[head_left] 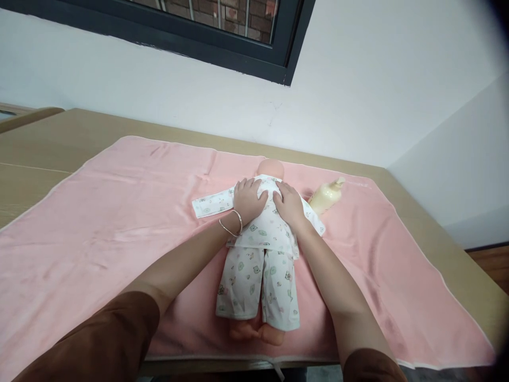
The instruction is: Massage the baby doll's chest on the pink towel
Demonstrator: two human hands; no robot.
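A baby doll (264, 233) in white printed pyjamas lies stretched out on a pink blanket (159, 212), its bald head (271, 168) toward the wall and its feet toward me. Flat on the upper left of its pyjama top rests my left hand (248, 200), fingers spread, with a bangle at the wrist. My right hand (289, 204) lies open on the upper right side of the top. Both thumbs point inward, a small gap between them. The doll's sleeves reach out to either side; no hands show at their ends.
Close to the doll's right-hand sleeve, a pale yellow pump bottle (326, 195) lies on its side. Beneath the blanket is a wooden table (429, 228), set against a white wall (338, 95). A dark-framed window (288, 74) is above.
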